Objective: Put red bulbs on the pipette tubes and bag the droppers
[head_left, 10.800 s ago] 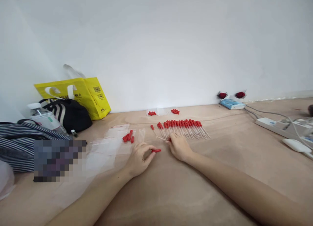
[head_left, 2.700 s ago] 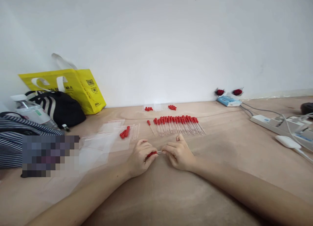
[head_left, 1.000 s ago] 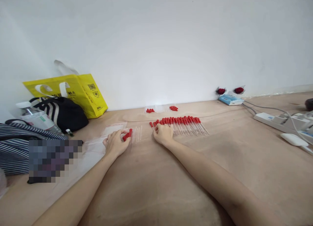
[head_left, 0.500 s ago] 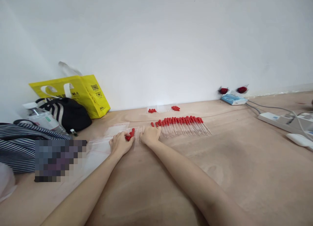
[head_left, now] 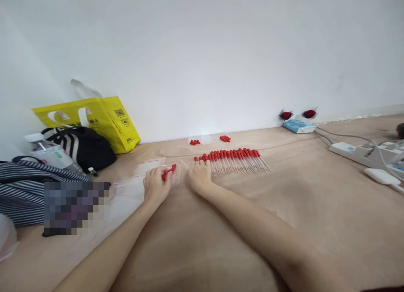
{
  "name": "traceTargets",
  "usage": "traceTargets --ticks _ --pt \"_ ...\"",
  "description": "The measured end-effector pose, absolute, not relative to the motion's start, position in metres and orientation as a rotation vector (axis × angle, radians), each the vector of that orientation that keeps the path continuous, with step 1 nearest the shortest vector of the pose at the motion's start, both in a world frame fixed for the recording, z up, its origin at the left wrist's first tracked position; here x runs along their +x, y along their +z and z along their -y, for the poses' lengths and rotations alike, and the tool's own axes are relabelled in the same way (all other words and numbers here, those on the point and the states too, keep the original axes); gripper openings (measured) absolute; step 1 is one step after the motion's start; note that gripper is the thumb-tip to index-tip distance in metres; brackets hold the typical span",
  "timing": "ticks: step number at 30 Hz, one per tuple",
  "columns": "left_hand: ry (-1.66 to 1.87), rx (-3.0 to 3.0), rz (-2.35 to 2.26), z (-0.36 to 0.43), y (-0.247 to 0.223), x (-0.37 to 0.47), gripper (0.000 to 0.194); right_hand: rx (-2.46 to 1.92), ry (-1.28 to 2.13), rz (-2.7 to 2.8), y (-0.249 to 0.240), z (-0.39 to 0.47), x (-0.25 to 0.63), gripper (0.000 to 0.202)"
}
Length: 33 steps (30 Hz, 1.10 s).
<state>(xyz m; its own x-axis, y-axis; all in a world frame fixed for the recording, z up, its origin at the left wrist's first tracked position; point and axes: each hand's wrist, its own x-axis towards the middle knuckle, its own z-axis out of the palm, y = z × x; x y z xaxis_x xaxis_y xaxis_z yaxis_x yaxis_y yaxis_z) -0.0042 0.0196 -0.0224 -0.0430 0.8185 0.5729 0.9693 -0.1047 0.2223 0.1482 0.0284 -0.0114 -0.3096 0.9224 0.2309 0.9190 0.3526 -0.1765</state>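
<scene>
Thin clear droppers with red rubber bulbs lie side by side in a long row (head_left: 235,155) on the wooden table. My left hand (head_left: 156,184), left of the row, is closed around several droppers (head_left: 169,171); their red bulbs show at the fingers and clear stems point right. My right hand (head_left: 200,174) rests over the row's left end, fingers bent down at the red bulbs. A thin clear stem (head_left: 184,163) sticks out to its left, seemingly gripped by it; the fingertips are partly hidden. Clear zip bags (head_left: 129,189) lie beside and beneath my left hand.
Two small groups of red bulbs (head_left: 195,142) lie on clear bags by the wall. A yellow bag (head_left: 123,123), black pouch (head_left: 94,149), bottle (head_left: 58,155) and striped cloth (head_left: 22,191) crowd the left. A blue packet (head_left: 299,126) and power strip (head_left: 350,154) sit right.
My right hand has shifted a little right, onto the left end of the dropper row. My left hand still holds its droppers, whose bulbs have tilted slightly. The view has turned slightly right.
</scene>
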Motion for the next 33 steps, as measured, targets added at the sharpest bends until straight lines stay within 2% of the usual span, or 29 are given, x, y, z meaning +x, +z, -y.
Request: traceTargets --ticks 5,7,12,15,20,27,33 --pt "-0.972 -2.400 1.638 0.001 -0.021 0.019 0.014 -1.367 -0.152 2.292 -0.033 -0.007 0.230 0.019" --pt "-0.959 -2.539 1.575 0.010 -0.019 0.029 0.013 -1.296 -0.101 2.259 -0.041 0.000 0.266 0.015" --pt "-0.791 -2.885 1.341 0.023 -0.017 0.044 0.008 -1.158 0.059 2.298 -0.049 0.010 0.319 0.019" --pt "-0.782 -2.904 1.350 0.025 -0.017 0.045 0.007 -1.142 0.120 2.311 -0.048 0.010 0.325 0.018" --pt "-0.760 -2.904 1.363 0.024 -0.021 0.050 0.023 -1.107 0.174 2.269 -0.048 0.008 0.314 0.022" --pt "-0.877 -2.891 1.277 0.022 -0.027 0.061 0.018 -1.092 0.143 2.251 -0.054 0.005 0.306 0.014" --pt "-0.883 -2.835 1.412 0.026 -0.027 0.062 0.014 -1.123 0.106 2.174 -0.049 0.020 0.295 0.013"
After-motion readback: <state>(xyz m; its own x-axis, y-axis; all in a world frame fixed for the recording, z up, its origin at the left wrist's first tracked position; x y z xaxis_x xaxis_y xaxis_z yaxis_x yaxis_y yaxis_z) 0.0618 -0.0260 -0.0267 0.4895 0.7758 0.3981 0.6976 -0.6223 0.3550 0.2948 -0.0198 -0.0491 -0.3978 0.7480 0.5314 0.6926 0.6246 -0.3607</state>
